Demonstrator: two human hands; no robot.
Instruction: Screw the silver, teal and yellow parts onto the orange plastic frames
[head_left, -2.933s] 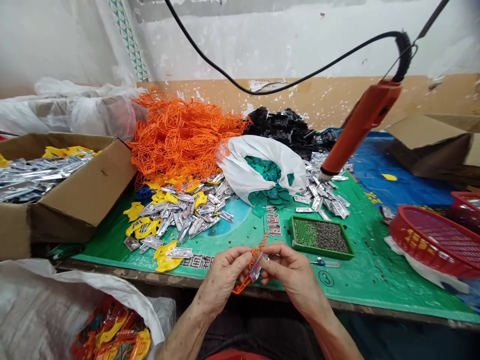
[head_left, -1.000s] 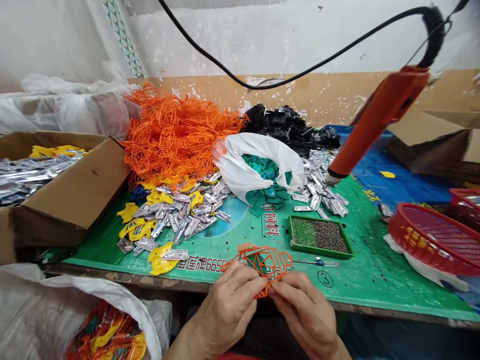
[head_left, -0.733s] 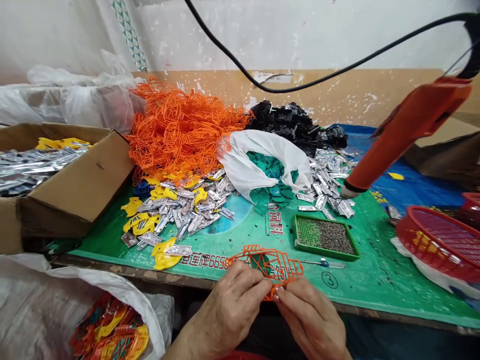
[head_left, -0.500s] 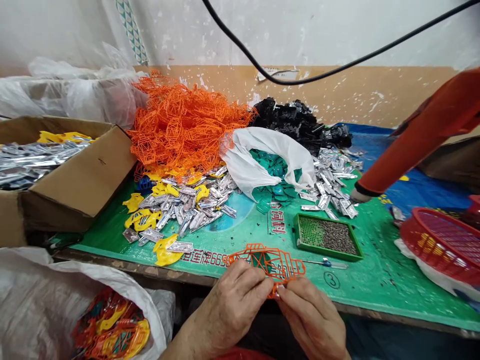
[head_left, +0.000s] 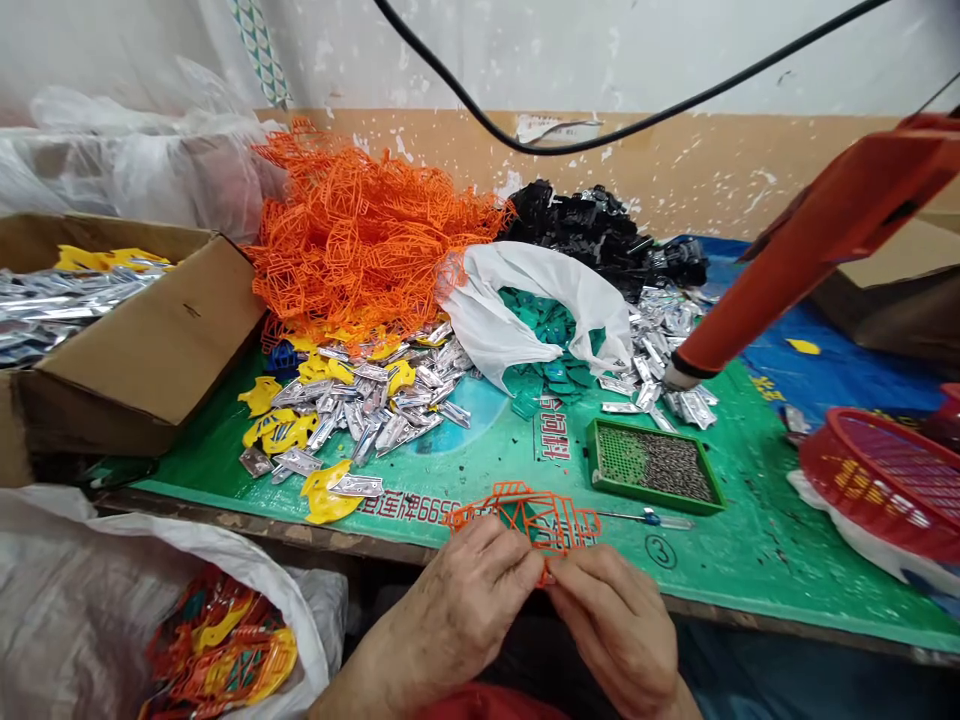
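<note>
An orange plastic lattice frame (head_left: 559, 518) is held near the table's front edge, a green piece showing within it. My left hand (head_left: 476, 580) pinches its near left side, fingers closed. Closed as well, my right hand (head_left: 619, 620) grips the near edge, and the fingertips of both hands almost meet there. The fingers cover the spot between them. Just beyond lies a screwdriver (head_left: 649, 518) with a clear handle. Behind it a green tray (head_left: 656, 505) holds many small metal screws. A yellow plastic piece (head_left: 326, 500) with a silver strip on it lies to the left.
Orange frames (head_left: 360, 240) pile up at the back, beside a white bag (head_left: 480, 320) of green pieces and black parts (head_left: 585, 240). A red electric driver (head_left: 787, 260) hangs at right, above a red basket (head_left: 870, 490). Left are a cardboard box (head_left: 157, 350) and a bag (head_left: 292, 600) of assembled pieces.
My view has shifted slightly. Both hands still hold the orange frame, and the fingertips have drawn closer together at its near edge. The hanging driver appears further left and higher.
</note>
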